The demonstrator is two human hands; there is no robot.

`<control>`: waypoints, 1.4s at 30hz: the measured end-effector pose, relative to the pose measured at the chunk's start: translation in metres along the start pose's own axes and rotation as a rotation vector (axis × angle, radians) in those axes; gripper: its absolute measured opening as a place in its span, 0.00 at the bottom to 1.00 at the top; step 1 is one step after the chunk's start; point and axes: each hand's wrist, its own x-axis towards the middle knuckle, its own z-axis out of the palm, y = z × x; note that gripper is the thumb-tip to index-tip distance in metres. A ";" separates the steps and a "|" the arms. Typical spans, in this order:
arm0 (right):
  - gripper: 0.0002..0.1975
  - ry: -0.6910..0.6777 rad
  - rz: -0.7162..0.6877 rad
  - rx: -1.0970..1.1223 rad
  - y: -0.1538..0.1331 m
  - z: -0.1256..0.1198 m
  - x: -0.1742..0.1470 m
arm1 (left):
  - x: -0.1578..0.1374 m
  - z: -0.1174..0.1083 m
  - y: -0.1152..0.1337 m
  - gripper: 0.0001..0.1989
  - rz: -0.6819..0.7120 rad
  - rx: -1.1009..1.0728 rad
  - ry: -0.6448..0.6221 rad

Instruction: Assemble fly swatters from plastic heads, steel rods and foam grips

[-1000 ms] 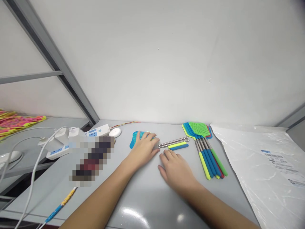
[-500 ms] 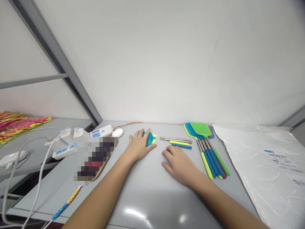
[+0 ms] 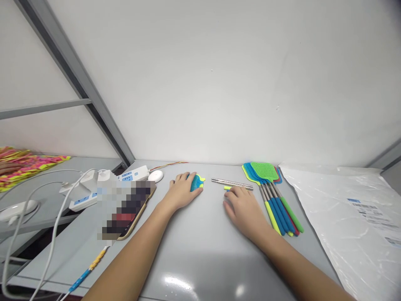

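My left hand (image 3: 182,191) rests on the table over blue (image 3: 196,183) and yellow mesh fly swatter heads (image 3: 201,180), fingers spread. Their far side is under the hand. Over the foam handle grips, my right hand (image 3: 244,209) lies with its fingers loosely bent and apart. Only the end of a yellow grip (image 3: 227,188) shows; the blue one is nearly all covered. Just beyond the fingertips are metal rods (image 3: 230,183). Right of this hand lies a fanned stack of fly swatters (image 3: 263,170) with green, blue, yellow and red parts.
At the right lies a clear plastic bag (image 3: 332,209) with a label. A phone (image 3: 134,209), partly blurred out, power strips (image 3: 134,172), a white round device (image 3: 155,176) and cables are at the left. Another person's hand (image 3: 6,168) is by pink-yellow strips (image 3: 40,164).
My right hand has moved right and slightly forward, onto the grips. My left hand has barely shifted on the swatter heads. Another person's hand now shows at far left.
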 end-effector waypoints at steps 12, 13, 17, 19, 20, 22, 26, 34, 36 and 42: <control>0.09 0.001 0.145 -0.270 0.015 0.007 0.001 | -0.004 -0.014 0.016 0.25 0.057 -0.048 0.156; 0.08 -0.001 0.145 -0.274 0.015 0.008 0.001 | -0.007 -0.015 0.022 0.25 0.092 -0.044 0.154; 0.06 -0.003 0.157 -0.282 0.018 0.009 0.002 | -0.026 -0.012 0.048 0.29 0.247 -0.039 0.041; 0.06 -0.012 0.152 -0.269 0.019 0.009 0.002 | -0.035 -0.008 0.059 0.29 0.300 -0.042 -0.018; 0.06 -0.021 0.150 -0.256 0.019 0.008 0.002 | -0.038 -0.006 0.063 0.29 0.319 -0.046 -0.041; 0.05 -0.047 0.146 -0.222 0.019 0.007 0.001 | -0.043 -0.002 0.069 0.29 0.339 -0.058 -0.074; 0.04 -0.124 0.129 -0.120 0.022 -0.001 0.001 | -0.045 0.000 0.071 0.26 0.338 -0.076 -0.103; 0.03 -0.248 0.042 0.062 0.029 -0.018 -0.001 | -0.041 -0.003 0.064 0.27 0.281 0.006 -0.074; 0.03 -0.252 0.020 0.099 0.028 -0.016 -0.002 | -0.040 -0.002 0.063 0.28 0.289 0.007 -0.075; 0.04 -0.231 -0.027 0.078 0.024 -0.009 -0.002 | -0.037 -0.001 0.064 0.29 0.305 -0.013 -0.105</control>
